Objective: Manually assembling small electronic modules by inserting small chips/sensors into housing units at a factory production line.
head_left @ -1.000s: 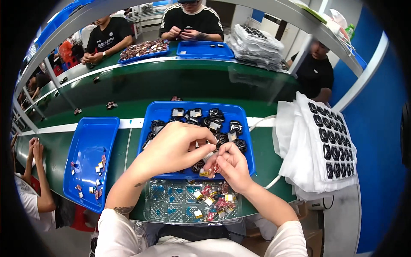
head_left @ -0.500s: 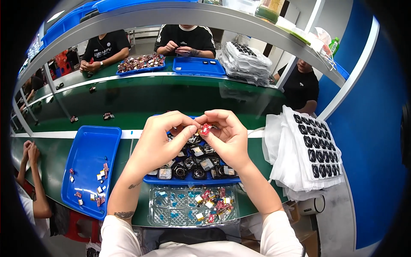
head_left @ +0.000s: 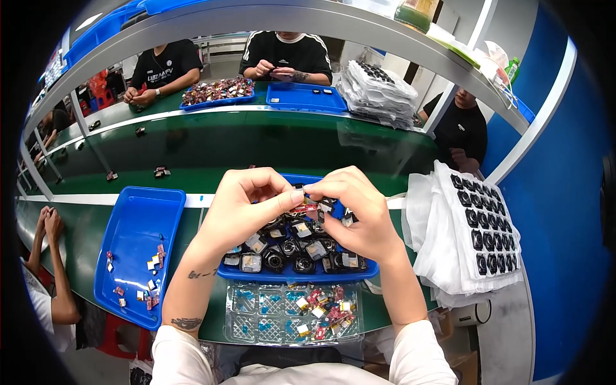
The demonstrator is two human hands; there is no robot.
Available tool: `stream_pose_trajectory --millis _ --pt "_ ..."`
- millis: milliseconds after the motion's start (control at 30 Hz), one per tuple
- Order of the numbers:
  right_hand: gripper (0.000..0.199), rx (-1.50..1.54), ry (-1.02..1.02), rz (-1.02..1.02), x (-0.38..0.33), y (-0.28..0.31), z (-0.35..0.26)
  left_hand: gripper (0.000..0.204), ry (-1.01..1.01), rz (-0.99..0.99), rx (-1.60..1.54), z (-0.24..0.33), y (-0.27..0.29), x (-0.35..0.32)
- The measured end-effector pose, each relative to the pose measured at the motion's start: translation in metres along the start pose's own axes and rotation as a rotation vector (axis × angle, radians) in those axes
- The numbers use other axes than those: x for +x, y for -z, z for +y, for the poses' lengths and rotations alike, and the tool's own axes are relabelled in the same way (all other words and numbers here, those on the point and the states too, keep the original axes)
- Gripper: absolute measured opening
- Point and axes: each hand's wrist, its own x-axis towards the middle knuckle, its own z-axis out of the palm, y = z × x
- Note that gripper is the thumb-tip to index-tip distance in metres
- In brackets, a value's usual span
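Observation:
Above a blue tray (head_left: 301,274) heaped with black round-fronted camera-like housings (head_left: 274,259), my two hands meet. My left hand (head_left: 251,208) is closed, its thumb and index finger pinching a small red circuit board (head_left: 307,208). Opposite it, my right hand (head_left: 360,210) is closed too, with its fingertips at the same board; a dark part shows beside its thumb, and whether it is held or lies behind cannot be made out. Just below the tray sits a clear compartmented plastic tray (head_left: 247,338) with blue bits and several red boards with yellow-white parts (head_left: 321,310).
A blue tray (head_left: 138,224) with a few small boards stands left. Right, white sheets (head_left: 427,237) carry rows of black housings (head_left: 487,224). A green belt (head_left: 244,144) runs beyond, under a grey shelf frame (head_left: 269,27). Co-workers sit across, at right and at left.
The red board has been turned, from face-on to more edge-on. My right hand has shifted slightly right, its thumb spread further from the index finger. The whole view has moved a little.

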Motion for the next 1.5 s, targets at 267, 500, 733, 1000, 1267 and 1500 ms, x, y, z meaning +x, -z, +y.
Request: stream_pose_trajectory --millis 267,500,733,1000,1267,1500 --pt "0.013 0.175 -0.050 -0.014 -0.007 -0.001 0.005 0.012 -0.012 0.035 -0.051 0.003 -0.008 0.000" --pt "0.009 0.573 -0.411 0.074 -0.015 -0.003 0.003 0.012 -0.250 0.132 0.224 0.001 -0.016 -0.002" --pt "0.008 0.565 -0.512 0.021 -0.011 -0.003 -0.004 0.017 -0.193 0.030 0.281 -0.002 -0.012 -0.002" --pt "0.012 0.746 -0.591 0.042 -0.012 0.004 -0.007 0.014 -0.110 0.037 0.287 0.001 -0.019 -0.002" --pt "0.017 0.784 -0.485 0.217 -0.018 -0.013 0.000 0.012 -0.217 -0.049 0.467 0.005 -0.021 -0.007" --pt "0.018 0.977 -0.586 0.216 -0.018 -0.007 -0.001 0.012 -0.229 0.027 0.355 0.003 -0.026 -0.007"
